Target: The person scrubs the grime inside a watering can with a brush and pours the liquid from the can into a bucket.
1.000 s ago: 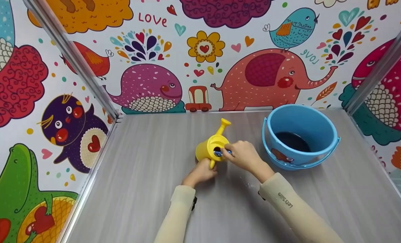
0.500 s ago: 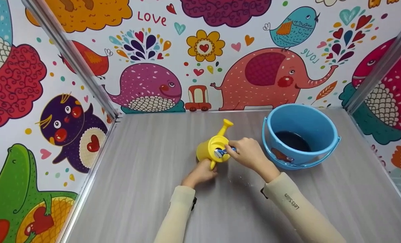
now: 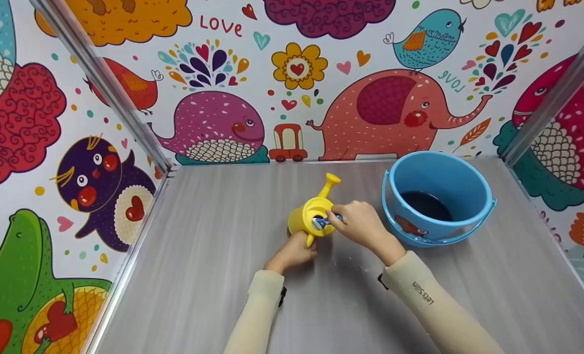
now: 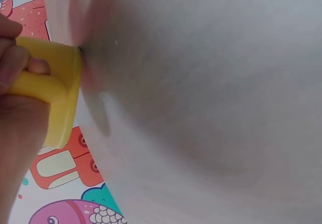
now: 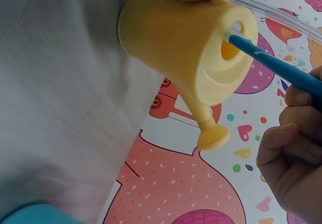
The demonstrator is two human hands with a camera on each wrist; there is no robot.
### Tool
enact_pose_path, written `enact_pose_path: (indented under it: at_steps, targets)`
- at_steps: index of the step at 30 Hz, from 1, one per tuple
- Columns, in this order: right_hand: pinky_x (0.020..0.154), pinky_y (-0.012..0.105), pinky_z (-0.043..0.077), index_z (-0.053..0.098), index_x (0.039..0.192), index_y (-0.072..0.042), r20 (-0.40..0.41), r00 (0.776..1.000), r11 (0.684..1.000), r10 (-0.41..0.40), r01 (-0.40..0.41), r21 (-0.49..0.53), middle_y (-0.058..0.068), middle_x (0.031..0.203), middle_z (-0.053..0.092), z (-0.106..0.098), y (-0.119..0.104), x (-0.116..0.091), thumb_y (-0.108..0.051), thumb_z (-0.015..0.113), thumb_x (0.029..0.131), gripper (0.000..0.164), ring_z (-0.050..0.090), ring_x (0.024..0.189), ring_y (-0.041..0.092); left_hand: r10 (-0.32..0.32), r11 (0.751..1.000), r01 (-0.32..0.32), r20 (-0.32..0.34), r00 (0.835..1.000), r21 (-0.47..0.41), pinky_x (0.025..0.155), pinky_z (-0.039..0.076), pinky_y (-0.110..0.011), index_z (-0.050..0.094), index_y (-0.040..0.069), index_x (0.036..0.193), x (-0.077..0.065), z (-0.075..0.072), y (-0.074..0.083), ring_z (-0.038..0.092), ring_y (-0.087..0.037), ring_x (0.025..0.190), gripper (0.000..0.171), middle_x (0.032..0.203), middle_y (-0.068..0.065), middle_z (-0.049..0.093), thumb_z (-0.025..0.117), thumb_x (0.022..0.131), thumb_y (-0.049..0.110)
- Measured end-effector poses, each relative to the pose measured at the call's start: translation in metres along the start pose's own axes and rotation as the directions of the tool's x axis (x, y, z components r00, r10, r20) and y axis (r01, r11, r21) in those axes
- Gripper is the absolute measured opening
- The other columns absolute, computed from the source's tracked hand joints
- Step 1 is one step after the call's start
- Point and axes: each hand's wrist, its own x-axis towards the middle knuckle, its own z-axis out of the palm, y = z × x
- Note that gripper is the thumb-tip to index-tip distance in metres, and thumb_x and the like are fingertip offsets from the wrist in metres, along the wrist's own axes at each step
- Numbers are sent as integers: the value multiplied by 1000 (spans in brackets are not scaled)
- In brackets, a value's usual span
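Note:
In the head view, a small yellow watering can (image 3: 297, 220) is tilted toward me above the grey table, its spout pointing to the back right. My left hand (image 3: 294, 253) grips its handle; the left wrist view shows the fingers (image 4: 15, 63) curled round that handle. My right hand (image 3: 363, 223) holds a blue toothbrush (image 5: 282, 65) by its handle, with the white bristled head at the can's round top opening. In the right wrist view the brush head overlaps the hole's edge. The can's lower inside is hidden.
A light blue bucket (image 3: 464, 189) with dark-looking liquid at the bottom stands at the right, its handle hanging down in front. Water drops (image 3: 360, 268) dot the grey table (image 3: 213, 231) near my right forearm. Patterned wall panels (image 3: 296, 113) enclose the table's back and sides.
The toothbrush has come partly out of the can's opening, so its white head now shows. My right hand has shifted slightly up and right; the can has moved slightly right.

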Motion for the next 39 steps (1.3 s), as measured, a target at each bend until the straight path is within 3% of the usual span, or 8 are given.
enact_pose_path:
  at_steps: [9, 15, 28, 39]
  targets:
    - [49, 26, 31, 59, 69, -11, 27, 1000, 1000, 11, -10, -29, -5, 52, 31, 22, 0, 2, -31, 56, 99, 36, 35, 47, 12, 2, 1000, -2, 5, 1000, 3, 52, 30, -23, 40, 17, 61, -1, 0, 1, 33, -7, 50, 36, 56, 9, 36, 61, 80, -6]
    - [49, 26, 32, 59, 69, -11, 35, 999, 1000, 25, -24, -18, -4, 52, 31, 24, 0, 2, -31, 56, 99, 36, 36, 46, 12, -11, 1000, 11, 1, 1000, -22, 52, 31, -23, 41, 18, 63, -1, 0, 1, 34, -8, 50, 36, 56, 8, 37, 61, 80, -7]
    - [50, 24, 30, 60, 68, -12, 29, 998, 997, 48, -50, 61, -6, 53, 31, 10, 2, -2, -30, 56, 99, 36, 36, 48, 10, -23, 1000, 23, -4, 1000, -20, 53, 31, -23, 40, 18, 63, -2, 0, 0, 34, -7, 51, 36, 57, 8, 37, 62, 81, -6]
    - [49, 25, 28, 66, 74, -9, 24, 996, 995, 84, -85, 46, -5, 52, 31, -5, -2, -2, -31, 57, 98, 34, 34, 47, 12, -25, 1000, 25, 3, 1000, -9, 52, 32, -22, 42, 17, 62, -1, 1, 2, 35, -7, 51, 37, 57, 9, 38, 63, 81, -6]
